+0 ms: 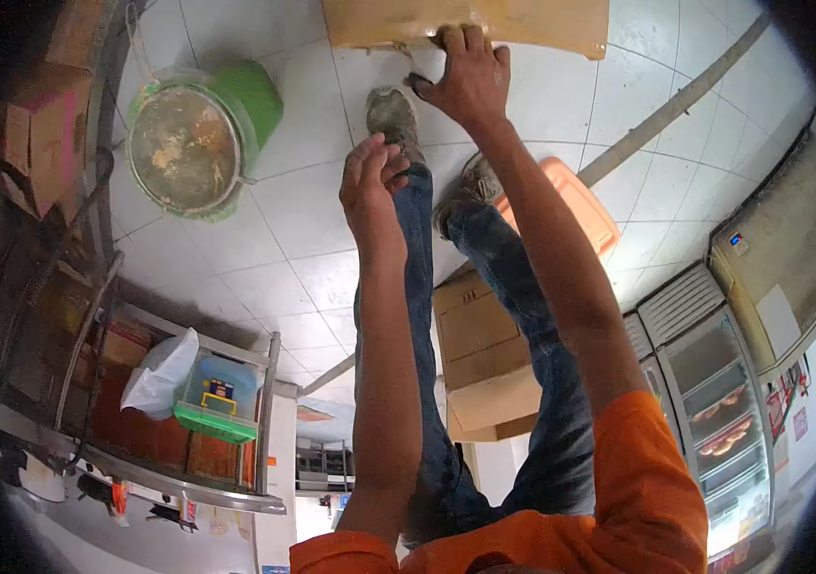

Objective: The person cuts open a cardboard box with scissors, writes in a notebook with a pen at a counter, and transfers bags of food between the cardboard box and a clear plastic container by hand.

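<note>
Right hand (473, 81) on box (551, 24), splayed; left hand (370, 191) half-curled

Wide-angle distortion is bending the room, and black, rounded corners are framing the view. Pale, even light is washing over the white floor (542, 105), which is brightening to near-glare beside the orange container (585, 210). At right, the fridge (719, 411) is glowing from within, its straight lines curving. The left side is sinking into shadow, with the cardboard box (42, 143) there dimming toward the rim. The right hand (473, 86) and left hand (372, 196) are showing fairly clearly, while outer details are softening.
</note>
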Tool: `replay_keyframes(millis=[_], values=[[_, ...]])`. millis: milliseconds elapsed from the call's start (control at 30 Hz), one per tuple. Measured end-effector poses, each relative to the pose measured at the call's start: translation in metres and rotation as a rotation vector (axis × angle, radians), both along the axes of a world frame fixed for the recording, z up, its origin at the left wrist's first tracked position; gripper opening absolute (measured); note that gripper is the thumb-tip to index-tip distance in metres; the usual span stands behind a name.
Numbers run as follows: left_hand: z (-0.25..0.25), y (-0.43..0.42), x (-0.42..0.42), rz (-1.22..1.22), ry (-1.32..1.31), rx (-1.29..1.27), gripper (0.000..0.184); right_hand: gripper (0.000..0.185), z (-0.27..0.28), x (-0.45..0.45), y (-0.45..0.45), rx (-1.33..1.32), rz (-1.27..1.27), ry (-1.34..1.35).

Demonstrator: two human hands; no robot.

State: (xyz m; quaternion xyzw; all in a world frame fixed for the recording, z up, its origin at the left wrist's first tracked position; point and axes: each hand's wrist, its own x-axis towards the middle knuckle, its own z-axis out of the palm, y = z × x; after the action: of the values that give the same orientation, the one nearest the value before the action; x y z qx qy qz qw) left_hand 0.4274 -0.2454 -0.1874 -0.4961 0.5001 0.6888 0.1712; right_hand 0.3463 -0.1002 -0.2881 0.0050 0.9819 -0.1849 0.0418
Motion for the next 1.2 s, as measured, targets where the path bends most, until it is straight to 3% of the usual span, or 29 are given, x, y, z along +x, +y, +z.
replay_keyframes(millis=[200, 333, 433, 500, 600, 867, 1000, 1100, 1200], values=[[-0.003, -0.012, -0.004, 0.134, 0.029, -0.121, 0.033, 0.064, -0.015, 0.008, -0.062, 0.065, -0.216, -0.059], [0.004, -0.006, -0.018, 0.147, -0.002, -0.157, 0.034, 0.063, 0.005, 0.009, -0.049, 0.026, -0.228, -0.125], [0.012, 0.005, -0.031, 0.117, 0.021, -0.138, 0.034, 0.060, -0.038, 0.038, -0.001, 0.262, -0.169, 0.128], [0.013, 0.012, -0.036, 0.088, 0.036, -0.108, 0.034, 0.060, -0.017, 0.045, 0.057, 0.134, -0.435, 0.042], [0.011, 0.018, -0.038, 0.053, 0.014, -0.084, 0.033, 0.058, -0.002, 0.055, 0.147, 0.252, -0.569, -0.073], [0.000, 0.029, -0.046, -0.030, 0.024, 0.004, 0.036, 0.050, 0.008, 0.052, 0.163, 0.401, -0.568, -0.049], [-0.052, 0.034, -0.057, -0.058, 0.126, 0.248, 0.042, 0.052, 0.009, 0.060, 0.190, 0.317, -0.517, -0.112], [-0.088, 0.061, -0.092, 0.152, 0.006, 0.376, 0.046, 0.055, 0.011, 0.061, 0.188, 0.254, -0.545, -0.153], [-0.084, 0.085, -0.130, 0.286, -0.034, 0.420, 0.053, 0.059, 0.006, 0.068, 0.184, 0.067, -0.555, -0.161]])
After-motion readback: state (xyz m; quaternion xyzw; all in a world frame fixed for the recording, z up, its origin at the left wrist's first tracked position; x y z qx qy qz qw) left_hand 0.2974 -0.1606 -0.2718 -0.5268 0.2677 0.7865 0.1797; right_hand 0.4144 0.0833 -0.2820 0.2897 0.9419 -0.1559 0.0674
